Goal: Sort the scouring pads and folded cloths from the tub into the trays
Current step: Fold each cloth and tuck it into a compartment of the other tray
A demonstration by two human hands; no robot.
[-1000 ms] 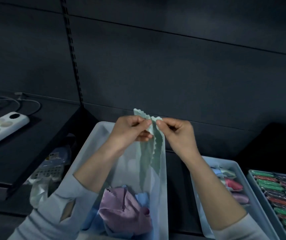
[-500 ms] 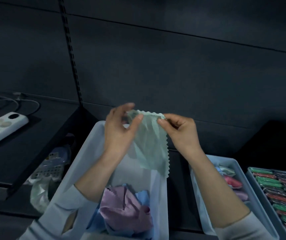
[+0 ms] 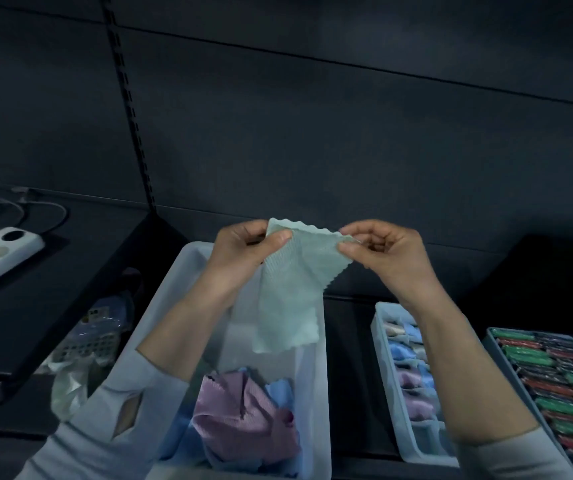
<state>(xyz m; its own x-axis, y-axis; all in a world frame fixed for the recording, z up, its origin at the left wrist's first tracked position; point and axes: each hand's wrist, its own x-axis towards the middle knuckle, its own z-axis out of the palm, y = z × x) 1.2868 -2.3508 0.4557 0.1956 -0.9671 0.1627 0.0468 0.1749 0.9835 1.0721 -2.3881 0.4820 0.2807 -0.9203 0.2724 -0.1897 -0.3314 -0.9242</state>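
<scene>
Mint cloth (image 3: 292, 289) pinched between both hands (image 3: 312, 251), above tub (image 3: 188, 271)

A pale green square cloth with pinked edges (image 3: 292, 299) hangs unfolded at frame centre, above the white plastic tub (image 3: 312, 375). Crumpled lilac and blue cloths (image 3: 243, 414) lie in the tub. At lower right, a white tray (image 3: 387, 368) holds folded cloths and a grey tray (image 3: 506, 368) holds green and red scouring pads (image 3: 562, 379).

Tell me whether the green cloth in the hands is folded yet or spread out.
Spread, not folded: the green cloth hangs open over the tub, its top edge pinched between the left hand and right hand.
</scene>
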